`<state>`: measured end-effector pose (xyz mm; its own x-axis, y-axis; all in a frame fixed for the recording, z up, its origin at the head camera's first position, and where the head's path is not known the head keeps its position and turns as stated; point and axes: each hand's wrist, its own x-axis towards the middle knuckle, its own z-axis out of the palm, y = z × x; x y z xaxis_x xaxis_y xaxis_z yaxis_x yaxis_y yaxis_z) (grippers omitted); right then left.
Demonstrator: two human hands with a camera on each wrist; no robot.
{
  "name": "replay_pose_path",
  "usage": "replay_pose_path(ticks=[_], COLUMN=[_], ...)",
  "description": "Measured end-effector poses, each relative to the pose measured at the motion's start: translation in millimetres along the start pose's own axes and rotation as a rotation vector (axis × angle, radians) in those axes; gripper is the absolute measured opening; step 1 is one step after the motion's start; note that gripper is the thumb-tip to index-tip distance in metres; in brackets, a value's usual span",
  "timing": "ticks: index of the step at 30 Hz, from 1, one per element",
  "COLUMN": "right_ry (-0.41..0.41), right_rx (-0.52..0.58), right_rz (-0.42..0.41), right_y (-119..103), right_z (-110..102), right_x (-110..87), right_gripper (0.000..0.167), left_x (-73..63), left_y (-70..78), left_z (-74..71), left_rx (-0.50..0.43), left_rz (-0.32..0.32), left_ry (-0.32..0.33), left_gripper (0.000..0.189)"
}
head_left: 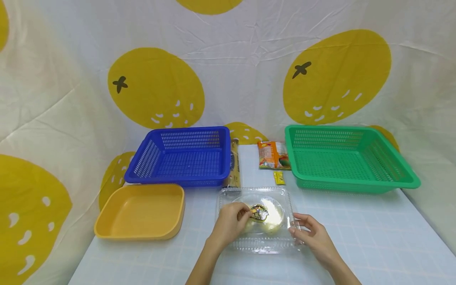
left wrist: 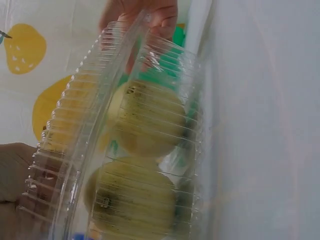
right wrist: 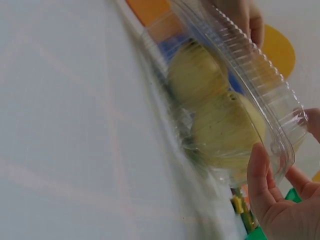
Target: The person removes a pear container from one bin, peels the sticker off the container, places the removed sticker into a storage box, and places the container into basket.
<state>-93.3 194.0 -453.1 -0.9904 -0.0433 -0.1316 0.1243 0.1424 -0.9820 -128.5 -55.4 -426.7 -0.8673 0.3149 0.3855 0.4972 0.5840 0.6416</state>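
A clear plastic clamshell box [head_left: 261, 243] lies in front of me with its lid down. Through its ribbed wall, the wrist views show pale yellow round fruits [left wrist: 150, 117]. On top of the lid is a dark oval sticker [head_left: 260, 213] with a gold edge. The thumb and bent index finger of my left hand [head_left: 230, 222] pinch the sticker's left edge. My right hand [head_left: 315, 237] grips the box by its right rim, thumb in front and fingers farther back, as the right wrist view confirms.
Behind the box stand a blue basket [head_left: 228, 174] and, to the right, a green basket [head_left: 356, 184]. A yellow tray [head_left: 139, 234] sits at left. Between the baskets lie a brown long packet [head_left: 234, 168], an orange packet [head_left: 268, 155] and a small yellow sachet [head_left: 279, 178].
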Motion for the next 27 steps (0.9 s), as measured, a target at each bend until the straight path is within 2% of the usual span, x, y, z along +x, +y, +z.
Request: replay_pose_path(ticks=[4,13,17,22,24,27], right_ry=[0.000,-0.009,-0.011,-0.010,-0.007,-0.005], right_rx=[-0.003,-0.011,-0.010,0.000,0.001,0.003], right_rz=[0.005,0.001,-0.007,-0.011,-0.014,-0.008], right_y=[0.3,-1.6,-1.5,-0.7,-0.7,-1.7], right_z=[-0.2,0.1,0.2,0.3,0.3,0.5], right_x=[-0.6,-0.8,-0.8,-0.2,0.2,0.2], right_gripper=[0.047,0.047,0.047,0.047,0.047,0.047], left_x=[1.8,2.2,2.5,2.9,3.9,4.5], left_y=[2.6,6.5,7.7,6.0,4.5,1.6], left_z=[-1.0,-5.6,-10.6,-14.6,-14.4,-11.5], left_rx=[-0.033,0.028,0.056,0.012,0.007,0.035], left_rz=[-0.049,-0.125,-0.150,-0.189,-0.188,-0.137], left_ry=[0.005,0.020,-0.009,-0.064,-0.069,-0.048], left_gripper=[0.007,0.017,0.019,0.018,0.016,0.011])
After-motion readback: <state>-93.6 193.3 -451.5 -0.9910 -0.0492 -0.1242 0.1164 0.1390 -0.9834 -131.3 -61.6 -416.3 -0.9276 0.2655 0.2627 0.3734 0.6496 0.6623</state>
